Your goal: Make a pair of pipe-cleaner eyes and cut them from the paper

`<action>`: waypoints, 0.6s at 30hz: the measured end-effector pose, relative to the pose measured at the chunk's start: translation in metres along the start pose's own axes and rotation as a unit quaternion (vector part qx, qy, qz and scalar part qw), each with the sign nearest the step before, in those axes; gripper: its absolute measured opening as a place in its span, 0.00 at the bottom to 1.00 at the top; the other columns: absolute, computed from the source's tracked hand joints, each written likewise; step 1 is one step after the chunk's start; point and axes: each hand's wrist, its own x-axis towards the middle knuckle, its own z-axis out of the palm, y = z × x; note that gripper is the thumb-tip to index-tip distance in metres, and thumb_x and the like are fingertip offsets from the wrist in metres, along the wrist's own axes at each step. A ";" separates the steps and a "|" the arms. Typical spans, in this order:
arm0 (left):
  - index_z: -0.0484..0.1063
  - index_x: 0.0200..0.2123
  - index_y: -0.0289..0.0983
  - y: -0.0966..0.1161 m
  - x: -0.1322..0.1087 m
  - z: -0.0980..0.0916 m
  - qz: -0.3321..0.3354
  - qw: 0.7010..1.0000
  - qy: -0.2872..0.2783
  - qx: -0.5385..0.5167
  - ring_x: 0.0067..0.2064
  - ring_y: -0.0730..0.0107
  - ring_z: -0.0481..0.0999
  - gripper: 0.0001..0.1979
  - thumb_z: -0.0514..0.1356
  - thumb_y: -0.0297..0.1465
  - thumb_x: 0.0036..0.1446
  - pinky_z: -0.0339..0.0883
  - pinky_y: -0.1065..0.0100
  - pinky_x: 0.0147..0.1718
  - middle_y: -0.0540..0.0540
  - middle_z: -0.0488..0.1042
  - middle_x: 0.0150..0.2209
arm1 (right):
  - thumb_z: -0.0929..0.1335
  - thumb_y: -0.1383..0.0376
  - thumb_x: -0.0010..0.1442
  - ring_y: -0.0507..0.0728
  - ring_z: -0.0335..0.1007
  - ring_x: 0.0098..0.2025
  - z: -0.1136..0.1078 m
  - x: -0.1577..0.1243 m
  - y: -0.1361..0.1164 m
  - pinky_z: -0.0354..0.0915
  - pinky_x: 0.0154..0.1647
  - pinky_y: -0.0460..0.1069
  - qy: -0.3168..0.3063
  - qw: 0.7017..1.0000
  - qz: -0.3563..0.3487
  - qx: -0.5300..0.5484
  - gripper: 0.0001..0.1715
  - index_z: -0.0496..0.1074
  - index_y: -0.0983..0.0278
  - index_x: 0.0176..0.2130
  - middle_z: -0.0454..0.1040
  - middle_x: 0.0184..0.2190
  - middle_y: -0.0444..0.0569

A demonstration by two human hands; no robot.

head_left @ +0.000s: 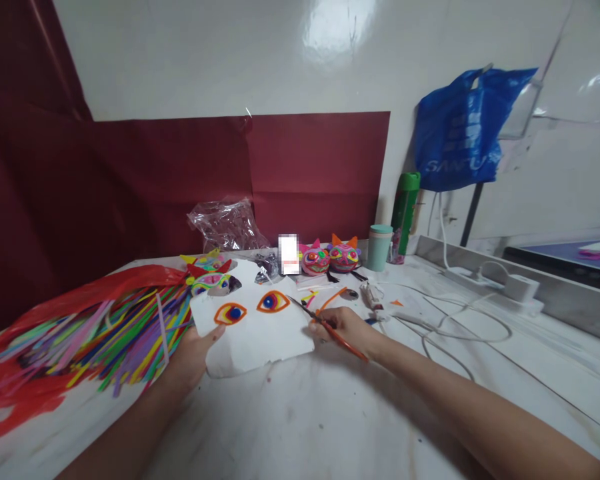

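My left hand [200,350] grips the left edge of a white sheet [260,343], its thumb on top beside one of two eye shapes. The left eye shape [231,313] and the right eye shape [273,302] have orange rims, yellow inside and dark blue middles. In my right hand [343,327] are scissors [353,350] with orange handles. Their blades point left and touch or overlap the sheet's right edge near the right eye shape. I cannot tell whether the blades have paper between them.
Colourful strips [125,340] lie on red plastic [130,283] at the left. Behind the sheet stand a pink mask-like figure [316,260], an orange-eared one [344,257], a mint cup [379,248] and a green can [405,217]. White cables [450,327] run along the right.
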 end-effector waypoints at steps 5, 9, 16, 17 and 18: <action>0.70 0.49 0.33 0.003 -0.004 0.004 -0.011 1.000 -0.004 0.004 0.42 0.51 0.79 0.30 0.68 0.30 0.39 0.73 0.56 0.42 0.40 0.80 0.38 | 0.66 0.45 0.53 0.50 0.54 0.23 -0.004 -0.003 -0.006 0.52 0.23 0.45 -0.012 1.000 -0.008 -0.010 0.25 0.67 0.66 0.27 0.62 0.21 0.41; 0.70 0.49 0.33 0.005 -0.007 0.007 -0.011 1.000 -0.010 0.007 0.43 0.49 0.79 0.31 0.69 0.31 0.37 0.73 0.55 0.41 0.40 0.80 0.39 | 0.68 0.47 0.53 0.49 0.52 0.23 0.000 -0.004 -0.009 0.50 0.23 0.44 -0.008 1.000 -0.008 0.008 0.23 0.65 0.65 0.27 0.58 0.20 0.39; 0.70 0.50 0.33 0.001 -0.004 0.005 0.002 1.000 -0.007 0.016 0.48 0.48 0.76 0.34 0.70 0.34 0.35 0.71 0.55 0.45 0.38 0.80 0.41 | 0.65 0.45 0.54 0.48 0.50 0.23 0.002 -0.003 -0.006 0.48 0.22 0.44 -0.013 1.000 -0.006 0.005 0.26 0.62 0.65 0.23 0.56 0.19 0.39; 0.70 0.49 0.32 0.000 -0.004 0.004 0.004 1.000 -0.011 0.019 0.48 0.48 0.76 0.34 0.71 0.34 0.35 0.70 0.55 0.46 0.38 0.79 0.42 | 0.65 0.45 0.54 0.48 0.50 0.22 0.001 -0.003 -0.005 0.48 0.22 0.44 -0.006 1.000 -0.003 -0.007 0.27 0.62 0.65 0.23 0.55 0.19 0.39; 0.71 0.48 0.32 -0.001 -0.004 0.003 0.007 1.000 -0.016 0.021 0.48 0.48 0.75 0.33 0.70 0.34 0.36 0.70 0.55 0.47 0.37 0.79 0.42 | 0.65 0.45 0.54 0.48 0.49 0.22 0.001 -0.003 -0.005 0.47 0.22 0.44 -0.001 1.000 -0.002 -0.018 0.27 0.61 0.64 0.22 0.55 0.19 0.38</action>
